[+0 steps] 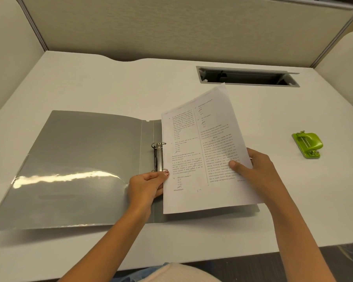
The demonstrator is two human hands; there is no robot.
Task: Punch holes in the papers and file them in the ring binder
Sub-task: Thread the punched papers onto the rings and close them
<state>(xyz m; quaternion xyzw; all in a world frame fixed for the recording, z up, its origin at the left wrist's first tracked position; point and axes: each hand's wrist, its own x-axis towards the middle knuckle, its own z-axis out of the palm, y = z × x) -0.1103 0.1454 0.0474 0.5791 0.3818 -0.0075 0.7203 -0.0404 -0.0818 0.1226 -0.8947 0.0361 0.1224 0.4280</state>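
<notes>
Closest to the camera, a cream-coloured garment shows at the bottom edge, and two bare forearms reach out from it over the white bench.

The right hand grips the thin stack of white printed papers by its right edge, with the thumb flat on the top sheet and the fingers hidden beneath. The stack tilts, and its far corner rises away from this hand. I judge the tilt lets the left edge be steered downward first.

The left hand pinches that left edge, thumb tip on top and fingers curled below. Just beyond its thumb stands the metal two-ring mechanism, so the hand seems placed there to guide the edge to the lower ring. I cannot tell whether the rings stand open, or whether the edge has holes.

Under both hands lies the open grey plastic ring binder, with its glossy front cover spread flat out past the left hand.

Well off to the outer side of the right hand sits a small green hole punch, untouched. That suggests punching is done and filing is the step in hand.

Far beyond both hands is a grey cable slot set in the bench.
</notes>
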